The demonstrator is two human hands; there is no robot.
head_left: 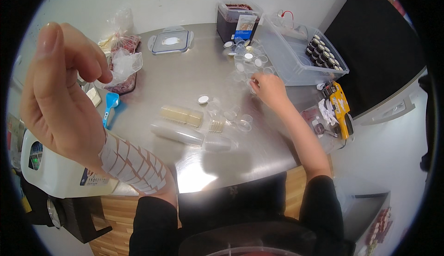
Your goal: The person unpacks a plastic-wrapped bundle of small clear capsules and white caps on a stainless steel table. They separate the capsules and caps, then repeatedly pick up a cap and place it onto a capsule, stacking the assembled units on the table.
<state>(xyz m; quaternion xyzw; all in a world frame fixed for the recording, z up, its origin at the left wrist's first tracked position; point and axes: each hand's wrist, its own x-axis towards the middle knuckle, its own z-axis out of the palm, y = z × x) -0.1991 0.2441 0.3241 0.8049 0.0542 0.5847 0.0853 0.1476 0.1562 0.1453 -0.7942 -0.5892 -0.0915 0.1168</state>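
Note:
My left hand (pixel 64 89) is raised close to the camera at the left, thumb up and fingers loosely bent, with nothing visible in it. Rows of white sticker pieces (pixel 134 163) cover that forearm. My right hand (pixel 268 88) reaches to the far right part of the steel table, its fingers pinched together at a pile of small clear plastic cups (pixel 240 66) and round white lids (pixel 249 56). Whatever lies between those fingertips is hidden. Nearer, stacked clear cups (pixel 178 133) and a row of nested lids (pixel 181 115) lie on their sides, near a loose white lid (pixel 203 99).
A tub of dark red filling (pixel 226 25) stands at the back, beside a clear bin (pixel 289 62) holding several filled jars (pixel 321 52). A yellow tool (pixel 341 110) lies right. Leftward are a clip-on lid (pixel 171 41), bagged red food (pixel 122 82), a blue scoop (pixel 111 103) and a white jug (pixel 51 173).

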